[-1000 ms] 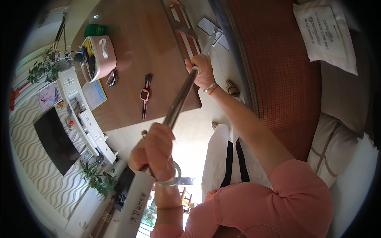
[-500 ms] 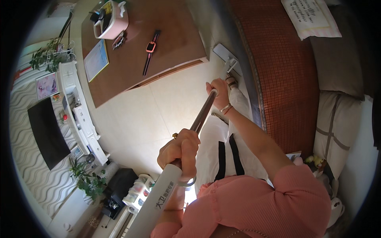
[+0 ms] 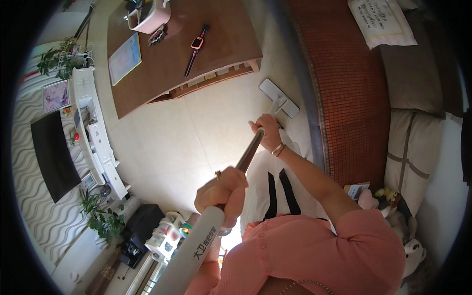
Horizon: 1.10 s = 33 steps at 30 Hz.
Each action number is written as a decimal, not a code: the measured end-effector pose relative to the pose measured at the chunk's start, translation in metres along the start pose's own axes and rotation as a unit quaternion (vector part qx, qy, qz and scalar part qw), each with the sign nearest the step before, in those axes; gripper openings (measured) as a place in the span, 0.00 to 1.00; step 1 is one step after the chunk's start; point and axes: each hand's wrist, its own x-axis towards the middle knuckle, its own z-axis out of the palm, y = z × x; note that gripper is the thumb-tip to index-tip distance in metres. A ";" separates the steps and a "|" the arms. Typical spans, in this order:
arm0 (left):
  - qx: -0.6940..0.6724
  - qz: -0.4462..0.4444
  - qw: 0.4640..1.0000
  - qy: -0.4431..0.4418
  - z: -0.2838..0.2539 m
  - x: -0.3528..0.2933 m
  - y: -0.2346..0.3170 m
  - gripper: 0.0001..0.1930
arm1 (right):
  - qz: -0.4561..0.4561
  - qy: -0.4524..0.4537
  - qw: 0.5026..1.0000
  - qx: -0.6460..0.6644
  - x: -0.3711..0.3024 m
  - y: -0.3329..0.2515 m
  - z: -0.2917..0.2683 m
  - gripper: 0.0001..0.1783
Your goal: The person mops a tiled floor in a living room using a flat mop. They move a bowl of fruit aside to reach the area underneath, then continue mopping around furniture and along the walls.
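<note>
- Mop (image 3: 250,150) is in both our hands, slanting from lower L across our front down to the floor (image 3: 182,142).
- L hand (image 3: 223,191): fingers wrapped round the pole's upper part, just past the pale sleeve (image 3: 189,253); far side of the grip is hidden.
- R hand (image 3: 267,132): fingers curled round the pole lower down, nearer the head; can't see every fingertip.
- Mop head (image 3: 270,92) is down on the floor, approx. flat, btwn the bench (image 3: 169,59) and the sofa (image 3: 339,113), apart from the bench corner & near the sofa's edge.
- Done, afaict: mop gripped w/ both hands, head down on the floor. We'd judge this as mid-work, since neither hand is free & the mop isn't put away.
- Left: can't say how much. We see no clear wet/dry line, so no telling which bits of floor are covered; the strip under the bench is mostly out of sight.
- Bench stuff, i.e. watch (image 3: 196,43), sheet (image 3: 124,59) & pink box (image 3: 155,18), lies well apart from our hands.
</note>
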 end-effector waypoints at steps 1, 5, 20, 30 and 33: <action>-0.010 0.005 1.000 -0.010 0.002 0.014 0.005 0.15 | -0.002 0.026 1.000 0.009 0.006 -0.004 0.003 0.19; -0.041 0.033 0.998 -0.022 0.007 0.049 -0.008 0.15 | -0.020 0.084 0.996 0.014 0.052 0.007 -0.002 0.19; 0.034 0.109 0.993 -0.029 0.052 0.082 -0.105 0.16 | -0.130 -0.028 0.990 0.041 0.177 0.123 -0.019 0.17; 0.052 0.108 0.988 -0.102 0.057 0.084 -0.097 0.13 | -0.093 0.079 0.992 -0.014 0.168 0.112 -0.026 0.15; 0.056 0.128 0.987 -0.078 0.067 0.088 -0.107 0.14 | -0.071 0.061 0.995 -0.017 0.183 0.124 -0.024 0.15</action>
